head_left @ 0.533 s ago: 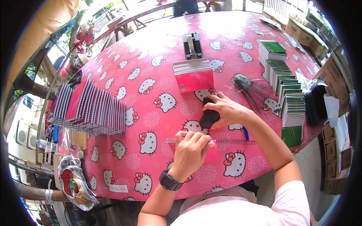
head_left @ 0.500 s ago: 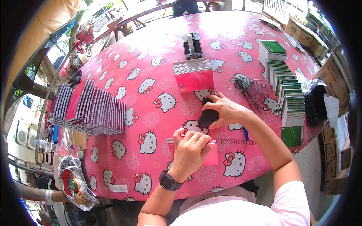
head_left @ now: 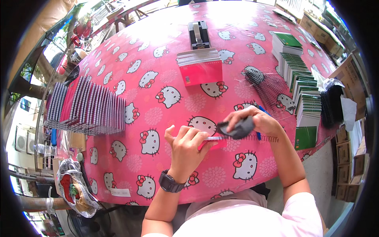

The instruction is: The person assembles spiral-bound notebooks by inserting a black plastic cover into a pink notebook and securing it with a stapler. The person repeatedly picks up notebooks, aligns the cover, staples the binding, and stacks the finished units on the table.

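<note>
My left hand (head_left: 187, 152), with a black watch on its wrist, grips a small pink notebook (head_left: 218, 145) low over the table. Much of the notebook is hidden under its fingers. From the notebook's edge a thin spiral binding coil (head_left: 270, 138) sticks out to the right. My right hand (head_left: 258, 120) is closed round a dark grey, rounded block-like tool (head_left: 241, 128). That tool is held tilted beside the notebook's right end, over the coil; whether it touches the coil I cannot tell.
Beyond my hands stands a pile of pink notebooks (head_left: 201, 73), with a tape dispenser (head_left: 198, 37) behind. Bound notebooks (head_left: 94, 106) are stacked at left. Loose coils (head_left: 266, 89), green notebooks (head_left: 306, 136) and black coils (head_left: 331, 108) lie at right. Cardboard boxes (head_left: 349, 79) stand beyond.
My right hand has lifted the dark tool from the table and brought it nearer, to the coil at the notebook's right end. My left hand still holds the notebook, now tilted more edge-on.
</note>
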`<state>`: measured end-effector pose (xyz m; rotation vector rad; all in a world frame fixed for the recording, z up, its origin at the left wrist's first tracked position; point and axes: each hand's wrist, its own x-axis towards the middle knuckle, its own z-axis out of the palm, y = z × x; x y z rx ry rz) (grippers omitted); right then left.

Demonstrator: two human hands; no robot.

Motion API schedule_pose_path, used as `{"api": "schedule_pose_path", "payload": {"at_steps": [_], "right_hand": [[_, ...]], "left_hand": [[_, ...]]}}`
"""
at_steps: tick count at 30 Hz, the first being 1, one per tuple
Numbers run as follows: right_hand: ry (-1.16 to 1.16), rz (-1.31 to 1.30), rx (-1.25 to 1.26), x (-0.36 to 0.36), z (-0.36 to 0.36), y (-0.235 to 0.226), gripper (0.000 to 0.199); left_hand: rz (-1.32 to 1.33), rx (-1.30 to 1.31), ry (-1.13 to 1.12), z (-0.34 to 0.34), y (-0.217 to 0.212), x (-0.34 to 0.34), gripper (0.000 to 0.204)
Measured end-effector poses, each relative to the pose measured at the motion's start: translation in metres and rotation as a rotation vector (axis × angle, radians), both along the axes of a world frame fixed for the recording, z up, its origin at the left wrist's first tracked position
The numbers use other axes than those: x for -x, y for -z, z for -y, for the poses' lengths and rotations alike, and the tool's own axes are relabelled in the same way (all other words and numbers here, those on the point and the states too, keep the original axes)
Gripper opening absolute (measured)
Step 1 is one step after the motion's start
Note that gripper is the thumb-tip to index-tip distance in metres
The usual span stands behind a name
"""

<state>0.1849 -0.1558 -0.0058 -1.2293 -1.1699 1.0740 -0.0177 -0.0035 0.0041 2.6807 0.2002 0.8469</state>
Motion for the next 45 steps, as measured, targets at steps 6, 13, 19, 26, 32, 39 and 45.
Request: {"api": "schedule_pose_path", "payload": {"at_steps": [6,13,19,26,32,39,45], "right_hand": [[0.111,0.151,0.107,-0.001,-0.003,-0.015,0.045],[0.068,0.225,0.079,0.001,-0.014,-0.024,0.048],[0.170,0.306,0.093,0.002,-0.022,-0.015,0.045],[-0.095,-0.180,-0.081,0.014,-0.021,-0.015,0.067],[0.076,0.278,0.248,0.012,-0.025,-0.014,0.069],[0.100,0.298,0.241,0.010,-0.021,-0.019,0.073],[0.035,0.110,-0.017,0.010,-0.020,-0.020,0.047]], "left_hand": [[-0.009,0.012,-0.033,-0.002,-0.006,0.000,0.023],[-0.042,-0.011,-0.023,-0.009,-0.004,0.003,0.026],[0.055,0.229,-0.068,-0.025,0.001,0.016,0.072],[0.229,1.149,0.155,-0.031,0.043,0.016,0.077],[0.138,1.198,0.300,-0.026,0.053,0.012,0.041],[0.140,1.241,0.395,-0.028,0.060,0.010,0.028],[0.125,1.231,0.391,-0.028,0.055,0.008,0.027]]}}
